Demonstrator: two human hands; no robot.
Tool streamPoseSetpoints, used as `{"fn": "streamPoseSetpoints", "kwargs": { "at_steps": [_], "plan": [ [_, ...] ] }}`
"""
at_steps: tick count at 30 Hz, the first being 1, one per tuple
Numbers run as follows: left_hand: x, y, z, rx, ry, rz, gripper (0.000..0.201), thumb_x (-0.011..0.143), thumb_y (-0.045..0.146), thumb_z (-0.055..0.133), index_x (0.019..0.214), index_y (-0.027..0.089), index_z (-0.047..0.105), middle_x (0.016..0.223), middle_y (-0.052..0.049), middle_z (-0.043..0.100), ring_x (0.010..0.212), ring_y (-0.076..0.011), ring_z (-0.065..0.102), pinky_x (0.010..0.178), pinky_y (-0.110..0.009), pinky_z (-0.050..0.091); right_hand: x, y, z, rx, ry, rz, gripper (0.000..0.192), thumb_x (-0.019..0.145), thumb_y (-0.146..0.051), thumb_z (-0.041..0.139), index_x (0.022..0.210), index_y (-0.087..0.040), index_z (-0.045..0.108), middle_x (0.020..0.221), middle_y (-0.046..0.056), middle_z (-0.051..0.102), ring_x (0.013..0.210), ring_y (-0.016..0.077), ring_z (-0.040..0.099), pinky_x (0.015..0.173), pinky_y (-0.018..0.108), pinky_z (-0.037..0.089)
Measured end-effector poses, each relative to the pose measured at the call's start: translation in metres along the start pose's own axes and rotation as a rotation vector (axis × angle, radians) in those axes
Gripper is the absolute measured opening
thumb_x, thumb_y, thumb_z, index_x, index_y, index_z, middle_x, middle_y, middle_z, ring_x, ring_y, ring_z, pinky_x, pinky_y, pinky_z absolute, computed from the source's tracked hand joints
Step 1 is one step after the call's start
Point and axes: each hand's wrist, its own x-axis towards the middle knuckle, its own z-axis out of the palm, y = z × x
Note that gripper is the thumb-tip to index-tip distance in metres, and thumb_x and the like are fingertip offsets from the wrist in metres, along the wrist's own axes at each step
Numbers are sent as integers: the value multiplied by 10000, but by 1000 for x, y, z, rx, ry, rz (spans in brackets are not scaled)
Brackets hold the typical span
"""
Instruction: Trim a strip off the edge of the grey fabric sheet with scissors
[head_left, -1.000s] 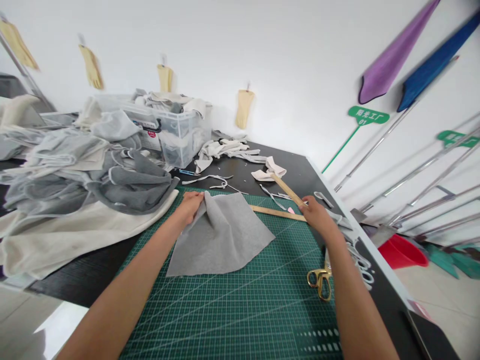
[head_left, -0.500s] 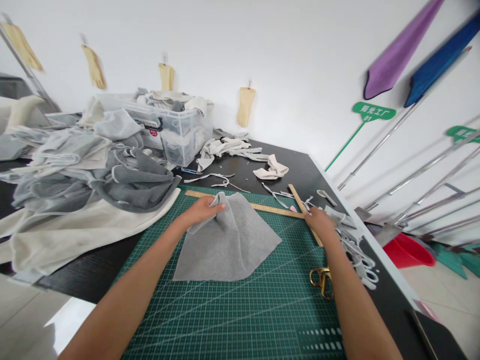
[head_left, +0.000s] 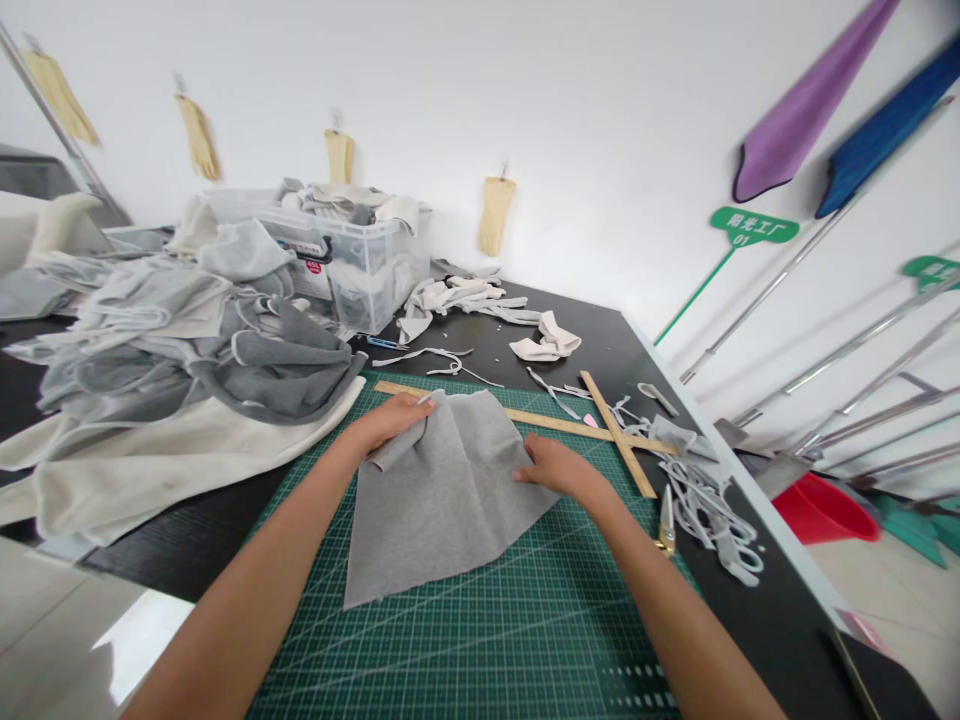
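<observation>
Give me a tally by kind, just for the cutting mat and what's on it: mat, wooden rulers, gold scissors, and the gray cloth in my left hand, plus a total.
Gray cloth in the left hand: 1
Wooden rulers, crossed: 2
Gold scissors, partly hidden: 1
Green cutting mat: 1
Total: 5

A thin, matte grey piece of soft fabric, roughly four-sided (head_left: 442, 510), lies at the centre of the frame, reaching into its lower half. Its upper left edge is raised and curled over; shallow creases run down its middle. The bottom edge slants upward from a pointed lower left corner towards the right.
</observation>
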Motion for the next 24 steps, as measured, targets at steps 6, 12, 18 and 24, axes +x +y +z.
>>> {"fn": "streamPoseSetpoints", "kwargs": {
  "at_steps": [6, 12, 18, 24],
  "plan": [
    [1, -4, 11, 13, -170, -116, 815, 542, 887, 736, 882, 148, 680, 834, -82, 726, 722, -234, 650, 638, -322, 504, 0, 11, -26, -82, 347, 196, 376, 1068, -291, 437, 1378, -105, 542, 1314, 241, 601, 1153, 353, 630, 880, 393, 478],
    [2, -7, 34, 107, -171, -127, 734, 531, 791, 817, 862, 170, 606, 714, 24, 590, 602, -142, 536, 507, -233, 392, -4, 16, -40, -39, 582, 138, 569, 1068, -340, 424, 1553, -58, 331, 1428, 294, 508, 1256, 381, 569, 1003, 474, 467],
    [-1, -3, 29, 249, -197, -113, 668, 735, 711, 730, 1121, 187, 579, 740, 20, 593, 596, -158, 588, 505, -243, 475, -15, -26, -15, -41, 250, -70, 340, 1024, -397, 585, 1297, -210, 665, 1160, 106, 713, 1069, 244, 675, 925, 287, 475],
    [4, -9, 34, 464, -31, 27, 584, 756, 494, 738, 1218, 178, 570, 807, -16, 664, 593, -204, 633, 537, -291, 511, -41, -54, -25, -123, 174, -97, 334, 1047, -367, 578, 1321, -191, 649, 1143, 113, 701, 1027, 250, 685, 887, 287, 461]
  ]
}}
